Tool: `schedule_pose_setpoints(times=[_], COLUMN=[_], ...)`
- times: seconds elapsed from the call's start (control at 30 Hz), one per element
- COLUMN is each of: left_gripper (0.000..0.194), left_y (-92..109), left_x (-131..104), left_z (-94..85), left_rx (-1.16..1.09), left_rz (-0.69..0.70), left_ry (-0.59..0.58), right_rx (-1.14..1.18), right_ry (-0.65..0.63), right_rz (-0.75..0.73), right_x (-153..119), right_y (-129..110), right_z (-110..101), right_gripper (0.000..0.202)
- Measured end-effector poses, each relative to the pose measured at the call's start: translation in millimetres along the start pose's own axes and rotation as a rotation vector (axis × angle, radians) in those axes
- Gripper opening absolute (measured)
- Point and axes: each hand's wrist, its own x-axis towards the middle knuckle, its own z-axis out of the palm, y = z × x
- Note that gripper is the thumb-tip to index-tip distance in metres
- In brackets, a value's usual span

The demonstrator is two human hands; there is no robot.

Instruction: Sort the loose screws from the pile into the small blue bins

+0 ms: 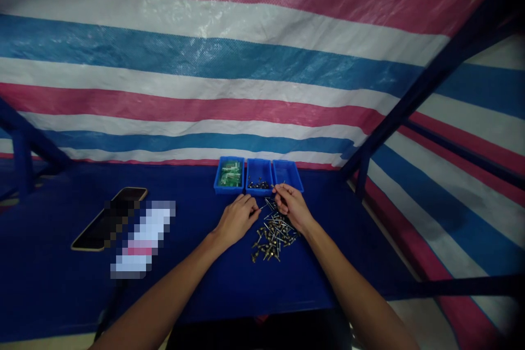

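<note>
My left hand (237, 220) rests low over the table, fingers closed, with a thin silver metal pin (263, 207) sticking out from the fingertips. My right hand (292, 203) is raised in front of the right-hand bin, thumb and fingers pinched together; what lies in that pinch is too small to make out. Between and below the hands spreads a loose pile of small metal pieces (274, 235) with thin silver shanks and brass-coloured heads. The right hand partly covers the pile's upper right edge.
Behind the hands stand three blue bins in a row: one with green-and-clear packets (230, 175), a middle bin (259, 167) with small dark parts, and a right bin (287, 168). A phone (92, 229) and a blurred-out bright item (143, 240) lie left. Blue frame bars (381, 126) flank the table.
</note>
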Motion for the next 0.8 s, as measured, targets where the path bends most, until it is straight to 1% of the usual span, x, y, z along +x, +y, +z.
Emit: schedule_pose_setpoints(times=[0.1, 0.23, 0.3, 0.4, 0.47, 0.5, 0.57, 0.67, 0.73, 0.8], left_gripper=[0.016, 0.014, 0.014, 0.012, 0.01, 0.01, 0.009, 0.009, 0.008, 0.009], left_y=[0, 0, -1, -1, -2, -2, -2, -2, -1, -1], left_x=[0, 0, 0, -1, -1, -1, -1, -1, -2, -2], left_z=[-1.4, -1.8, -1.5, -0.9, -0.8, -0.9, -1.2, -2.2, -2.9, -3.4], left_rx=[0.004, 0.004, 0.002, 0.002, 0.003, 0.002, 0.003, 0.006, 0.011, 0.012], left_rz=[0.006, 0.005, 0.004, 0.007, 0.008, 0.006, 0.0, 0.002, 0.008, 0.011], left_ry=[-0.018, -0.023, -0.02, -0.016, -0.018, -0.019, -0.019, -0.013, -0.008, -0.001], right_rx=[-0.083, -0.197, -0.294, -0.568, -0.848, -0.974, -1.163, -1.364, -1.476, -1.574], right_ry=[0.043, 0.041, 0.044, 0.069, 0.082, 0.067, -0.006, -0.105, -0.163, -0.182], right_rz=[-0.05, -0.082, -0.114, -0.269, -0.413, -0.452, -0.456, -0.417, -0.38, -0.351], right_x=[1, 2, 1, -3, -7, -10, -14, -17, -18, -18], right_y=[1, 4, 4, 0, -6, -10, -18, -26, -27, -26], right_z=[0, 0, 0, -2, -5, -8, -13, -18, -20, -19], right_gripper=[0.04, 0.042, 0.041, 0.038, 0.037, 0.037, 0.033, 0.024, 0.018, 0.013])
